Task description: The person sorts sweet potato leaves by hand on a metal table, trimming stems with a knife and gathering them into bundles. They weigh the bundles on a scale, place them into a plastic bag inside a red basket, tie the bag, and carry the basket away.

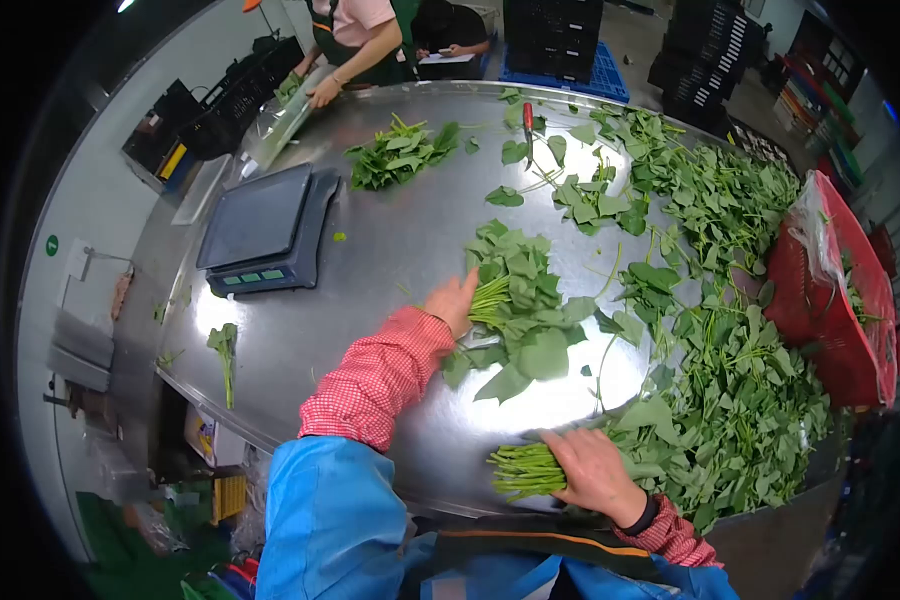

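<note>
Right hand (592, 468) gripping bunch (522, 470) at table (390, 250) edge, stems jutting level for squaring ends. Left hand (457, 300) lying open, steadying second bunch (522, 305) mid-table. Loose greens (740, 400) heaping right, within reach.

The far bunch of greens (522, 305) lies flat on the steel table (390, 250), broad leaves fanned rightward, pale stems pointing left. The near bunch of greens (523, 470) lies at the front edge, stems aligned leftward, its leaves lost among loose ones
</note>
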`<control>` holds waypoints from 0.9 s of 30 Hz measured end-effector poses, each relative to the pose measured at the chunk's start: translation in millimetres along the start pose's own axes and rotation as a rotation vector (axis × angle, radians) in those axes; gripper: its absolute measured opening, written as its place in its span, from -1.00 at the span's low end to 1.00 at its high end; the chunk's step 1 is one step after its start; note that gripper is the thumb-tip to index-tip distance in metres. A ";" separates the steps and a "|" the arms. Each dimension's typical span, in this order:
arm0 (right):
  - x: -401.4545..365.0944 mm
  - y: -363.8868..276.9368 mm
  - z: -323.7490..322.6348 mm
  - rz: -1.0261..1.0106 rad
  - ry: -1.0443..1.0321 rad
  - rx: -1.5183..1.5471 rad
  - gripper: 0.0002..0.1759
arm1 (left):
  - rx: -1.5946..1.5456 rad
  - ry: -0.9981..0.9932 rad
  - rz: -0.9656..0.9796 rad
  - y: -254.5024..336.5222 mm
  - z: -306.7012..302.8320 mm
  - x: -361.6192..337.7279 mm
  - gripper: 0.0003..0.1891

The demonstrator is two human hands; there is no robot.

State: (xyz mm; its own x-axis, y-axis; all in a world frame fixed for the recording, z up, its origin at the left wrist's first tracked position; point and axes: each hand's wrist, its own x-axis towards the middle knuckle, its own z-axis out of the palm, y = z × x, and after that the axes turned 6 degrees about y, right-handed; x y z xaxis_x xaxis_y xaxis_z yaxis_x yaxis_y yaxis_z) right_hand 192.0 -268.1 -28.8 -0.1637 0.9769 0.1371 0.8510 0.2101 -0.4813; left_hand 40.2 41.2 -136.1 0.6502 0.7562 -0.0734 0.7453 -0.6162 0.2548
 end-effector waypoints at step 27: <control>205.7 -164.3 72.1 -0.151 -0.011 -0.155 -0.09 | 0.064 0.312 -0.881 -408.7 -204.8 -28.2 0.27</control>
State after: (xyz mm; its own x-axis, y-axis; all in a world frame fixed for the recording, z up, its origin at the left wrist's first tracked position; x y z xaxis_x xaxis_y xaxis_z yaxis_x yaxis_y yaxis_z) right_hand -17.5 -99.0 16.1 -0.3002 0.9352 0.1877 0.8826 0.3470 -0.3174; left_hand -313.0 316.8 -40.6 -0.2145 0.9755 0.0496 0.9632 0.2029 0.1765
